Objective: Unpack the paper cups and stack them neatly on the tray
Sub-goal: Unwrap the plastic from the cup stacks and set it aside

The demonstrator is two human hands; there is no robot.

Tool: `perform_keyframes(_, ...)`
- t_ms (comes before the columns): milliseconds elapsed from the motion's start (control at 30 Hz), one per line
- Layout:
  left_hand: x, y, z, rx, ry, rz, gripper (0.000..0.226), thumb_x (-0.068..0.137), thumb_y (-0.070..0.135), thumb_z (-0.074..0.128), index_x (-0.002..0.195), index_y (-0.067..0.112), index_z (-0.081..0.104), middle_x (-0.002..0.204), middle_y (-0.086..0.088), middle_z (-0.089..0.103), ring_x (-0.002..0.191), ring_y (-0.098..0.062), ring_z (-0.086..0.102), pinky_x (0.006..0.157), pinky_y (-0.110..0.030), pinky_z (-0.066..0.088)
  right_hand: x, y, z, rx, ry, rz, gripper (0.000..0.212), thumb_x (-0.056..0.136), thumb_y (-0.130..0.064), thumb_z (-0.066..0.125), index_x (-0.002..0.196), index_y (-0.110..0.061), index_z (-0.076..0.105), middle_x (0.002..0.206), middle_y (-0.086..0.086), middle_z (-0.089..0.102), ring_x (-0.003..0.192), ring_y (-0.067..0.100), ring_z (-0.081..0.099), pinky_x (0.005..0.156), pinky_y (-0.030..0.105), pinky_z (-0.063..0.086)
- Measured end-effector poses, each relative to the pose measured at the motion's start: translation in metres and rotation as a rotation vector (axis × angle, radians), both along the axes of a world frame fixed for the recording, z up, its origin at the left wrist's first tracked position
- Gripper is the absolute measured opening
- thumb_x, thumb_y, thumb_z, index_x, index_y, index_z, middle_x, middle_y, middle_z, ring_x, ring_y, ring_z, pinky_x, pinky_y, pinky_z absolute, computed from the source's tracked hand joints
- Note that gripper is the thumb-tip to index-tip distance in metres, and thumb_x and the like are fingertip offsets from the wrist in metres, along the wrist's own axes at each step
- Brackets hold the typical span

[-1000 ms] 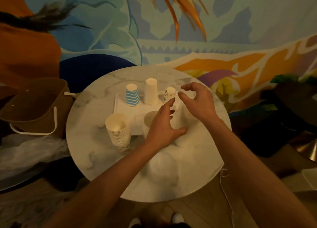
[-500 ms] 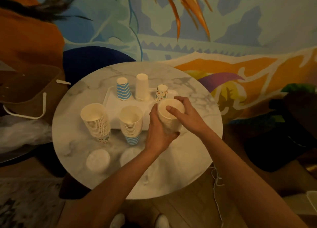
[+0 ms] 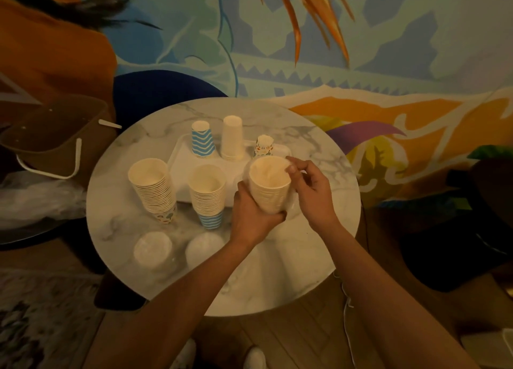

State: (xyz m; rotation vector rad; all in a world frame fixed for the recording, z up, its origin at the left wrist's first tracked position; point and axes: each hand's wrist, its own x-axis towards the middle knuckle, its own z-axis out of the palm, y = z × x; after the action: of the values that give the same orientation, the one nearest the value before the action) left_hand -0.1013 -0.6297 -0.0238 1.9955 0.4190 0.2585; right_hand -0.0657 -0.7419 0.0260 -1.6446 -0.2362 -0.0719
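My left hand [image 3: 254, 216] grips a stack of plain paper cups [image 3: 269, 186], mouth up, still in a clear plastic sleeve, over the tray's right end. My right hand [image 3: 311, 191] pinches the sleeve at the stack's rim. The white tray [image 3: 181, 157] holds three upturned cups: a blue striped cup [image 3: 202, 139], a plain white cup stack [image 3: 232, 138] and a patterned cup [image 3: 263, 146]. An upright blue-striped stack [image 3: 208, 193] stands at the tray's front edge. A patterned stack [image 3: 154, 188] stands left of it on the table.
The round marble table [image 3: 305, 257] also carries two clear plastic wraps [image 3: 152, 250] near its front left. A brown basket with white handles [image 3: 50, 138] sits to the left on the floor. A blue chair back [image 3: 155, 96] stands behind the table.
A second ago both hands hovered open over the tray's right side. They then took up the wrapped plain stack, and now my right hand has shifted to the sleeve at the rim.
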Motion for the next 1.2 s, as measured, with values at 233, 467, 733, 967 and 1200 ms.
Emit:
perform_keyframes(233,0.002,0.004,0.018,-0.248,-0.178,-0.014,0.106,0.034,0.053,0.077,0.126,0.021,0.035,0.112,0.014,0.054,0.103,-0.001,0.053,0.077,-0.003,0.038,0.009,0.006,0.025,0.256,0.018,-0.055,0.016,0.095,-0.012,0.052,0.080,-0.016,0.053,0.079,-0.008,0.063,0.077,0.006,0.060,0.071,0.028,0.052)
perform_keyframes(467,0.003,0.007,0.033,-0.473,-0.283,-0.054,0.088,0.043,0.046,0.074,0.115,0.022,0.029,0.099,0.011,0.058,0.083,0.004,0.063,0.075,-0.017,0.051,0.011,-0.007,0.011,0.107,-0.004,-0.156,0.025,0.093,0.003,0.048,0.076,-0.015,0.052,0.076,0.000,0.058,0.068,0.003,0.058,0.069,0.025,0.054)
perform_keyframes(733,0.008,0.011,0.046,-0.584,-0.290,-0.090,0.093,0.048,0.043,0.070,0.128,0.011,0.032,0.114,-0.002,0.056,0.091,0.001,0.058,0.079,-0.012,0.049,0.007,-0.015,-0.009,0.151,0.162,-0.155,0.010,0.095,-0.012,0.052,0.085,-0.013,0.054,0.090,0.009,0.059,0.079,0.010,0.060,0.079,0.034,0.050)
perform_keyframes(967,0.010,0.009,0.056,-0.556,-0.276,-0.145,0.075,0.073,0.039,0.066,0.133,0.014,0.029,0.120,0.001,0.052,0.102,-0.001,0.057,0.088,-0.017,0.047,0.003,-0.003,-0.002,0.178,0.356,0.368,0.082,0.053,-0.033,0.083,0.126,-0.022,0.046,0.116,-0.001,0.065,0.107,0.017,0.063,0.083,0.032,0.056)
perform_keyframes(1200,0.021,0.015,0.073,-0.371,-0.417,0.019,0.006,0.099,0.019,0.044,0.096,0.014,0.046,0.087,0.008,0.052,0.075,0.012,0.050,0.071,-0.007,0.039,0.008,0.004,0.005,0.219,0.242,0.327,0.093,0.050,-0.010,0.082,0.132,-0.001,0.040,0.125,0.016,0.059,0.116,0.027,0.058,0.094,0.036,0.051)
